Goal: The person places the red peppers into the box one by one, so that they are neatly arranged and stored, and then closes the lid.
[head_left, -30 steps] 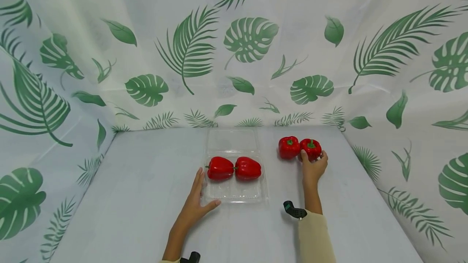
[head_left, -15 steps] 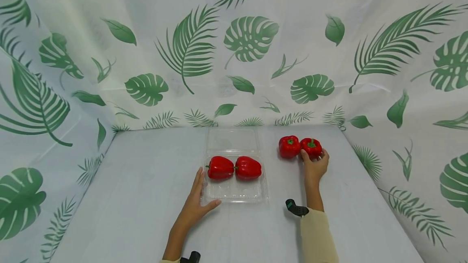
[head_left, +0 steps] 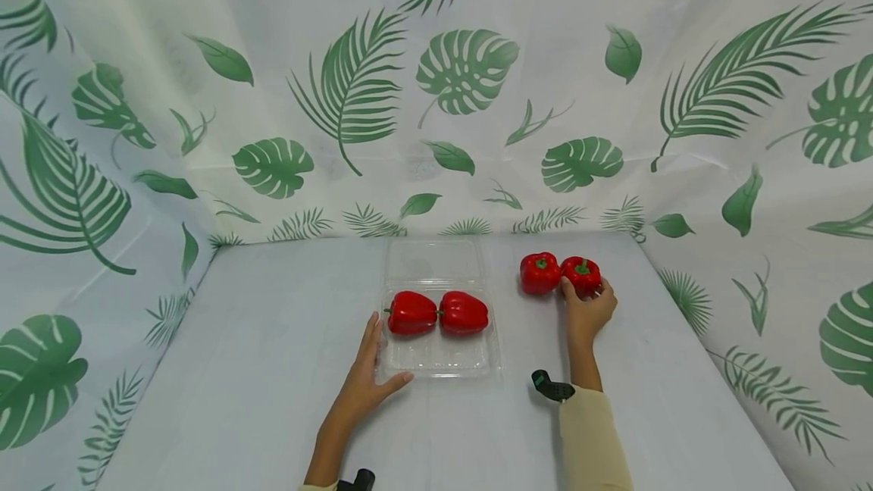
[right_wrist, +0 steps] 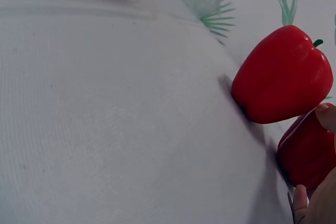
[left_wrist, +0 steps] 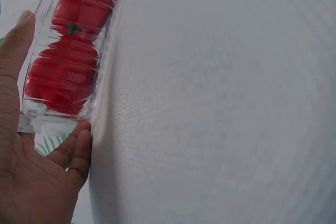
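Narrow free gap between plastic container (head_left: 438, 359) and nearest standing pepper (head_left: 539, 275)

Two peppers (head_left: 412, 313) in the container (head_left: 436, 361) — two other peppers (head_left: 539, 274) right of it, on the table (head_left: 252, 370).

The blocky bell pepper at right (head_left: 580, 273), its blocky neighbour (head_left: 539, 274) and two elongated bell peppers (head_left: 412, 314) are glossy red, green-stemmed. The hinged plastic container (head_left: 439, 359) is colourless, the flat tabletop (head_left: 259, 370) pale grey, the long sleeve (head_left: 593, 442) beige, the backdrop (head_left: 382, 112) white with green leaves.

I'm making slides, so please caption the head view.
Right hand grips a red bell pepper beside another; left hand at an open clear plastic clamshell holding two more.
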The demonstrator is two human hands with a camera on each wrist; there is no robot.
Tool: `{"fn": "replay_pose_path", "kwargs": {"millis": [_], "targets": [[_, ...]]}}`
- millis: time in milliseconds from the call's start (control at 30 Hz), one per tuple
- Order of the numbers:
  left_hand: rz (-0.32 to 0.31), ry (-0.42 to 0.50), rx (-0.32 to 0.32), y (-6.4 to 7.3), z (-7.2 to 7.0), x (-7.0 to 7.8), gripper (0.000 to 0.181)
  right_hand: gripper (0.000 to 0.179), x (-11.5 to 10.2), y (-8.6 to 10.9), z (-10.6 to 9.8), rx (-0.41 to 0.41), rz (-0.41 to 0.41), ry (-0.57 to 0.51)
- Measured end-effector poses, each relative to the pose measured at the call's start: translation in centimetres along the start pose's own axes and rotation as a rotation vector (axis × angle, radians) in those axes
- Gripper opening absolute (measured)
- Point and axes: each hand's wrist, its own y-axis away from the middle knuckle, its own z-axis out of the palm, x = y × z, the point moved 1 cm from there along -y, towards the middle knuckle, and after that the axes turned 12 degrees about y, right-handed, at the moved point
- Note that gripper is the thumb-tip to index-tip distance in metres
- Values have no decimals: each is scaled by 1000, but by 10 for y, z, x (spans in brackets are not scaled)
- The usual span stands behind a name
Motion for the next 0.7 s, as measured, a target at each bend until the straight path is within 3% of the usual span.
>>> {"fn": "replay_pose_path", "kwargs": {"millis": [267,400,533,700], "targets": [[-10,6,0,0,1,-1,106,78,5,4,-5,30,11,-29],[-9,10,-8,1,1,-1,107,55,8,6,-9,114,17,-92],[-11,28,-2,1,1,-1,107,43,8,7,-11,155,-32,-94],[-10,42,-4,0,0,-2,106,57,6,0,-10,100,-133,-9]]}}
